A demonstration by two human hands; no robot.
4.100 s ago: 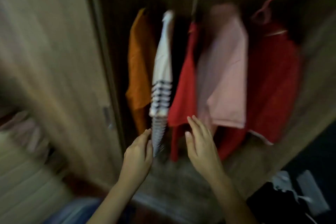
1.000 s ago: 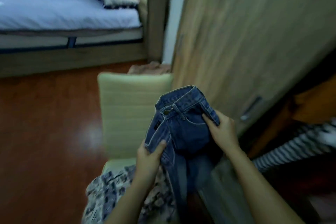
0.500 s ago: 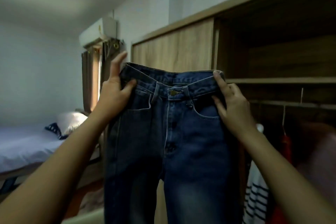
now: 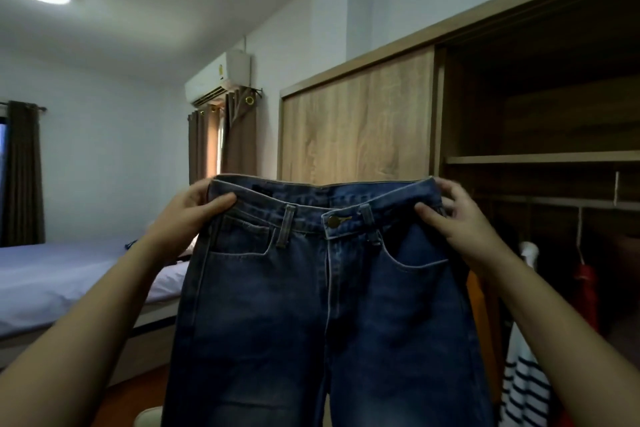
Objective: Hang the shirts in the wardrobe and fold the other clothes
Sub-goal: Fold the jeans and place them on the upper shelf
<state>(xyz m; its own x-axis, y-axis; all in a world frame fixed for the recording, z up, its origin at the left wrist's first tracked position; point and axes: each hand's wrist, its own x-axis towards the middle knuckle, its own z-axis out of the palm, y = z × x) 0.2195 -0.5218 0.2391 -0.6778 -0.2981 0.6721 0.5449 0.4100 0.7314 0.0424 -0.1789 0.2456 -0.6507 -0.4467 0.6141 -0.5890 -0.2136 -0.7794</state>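
left hand fingers clamp jeans waistband's left corner; right hand fingers clamp its right corner | jeans held up spread, front facing, legs hanging | behind: open wardrobe; striped shirt and red shirt hanging at right; bed far left

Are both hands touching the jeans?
Touching. In the head view the left hand and the right hand each pinch a corner of the waistband of the jeans, thumbs pressed on the front, holding them up spread.
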